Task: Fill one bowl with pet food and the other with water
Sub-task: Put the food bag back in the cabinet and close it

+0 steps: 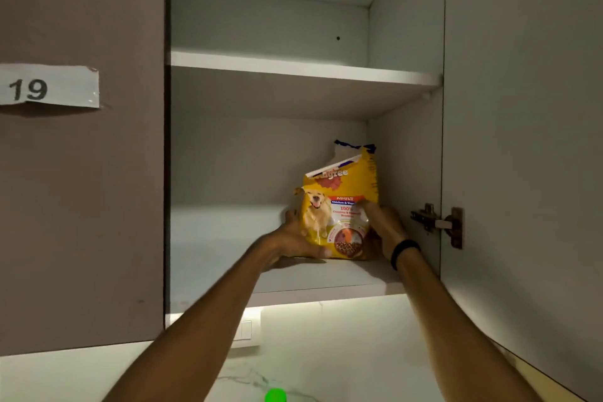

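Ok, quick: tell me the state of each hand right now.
Left hand: grips the pet food bag at its lower left edge.
Right hand: grips the same bag on its right side.

1 food bag (339, 206), 2 shelves (303, 70), 2 hands (293, 243)

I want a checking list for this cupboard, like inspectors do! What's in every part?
Surface: lower shelf, white, bag stands on it.
Job's things: pet food bag, yellow, top torn open, upright; bowls not seen.
Clutter: green round thing at the bottom edge.
Grippers: left hand and right hand grip the bag's sides.
Cables: nothing seen.
Surroundings: upper shelf; open door with hinge; closed door labelled 19.
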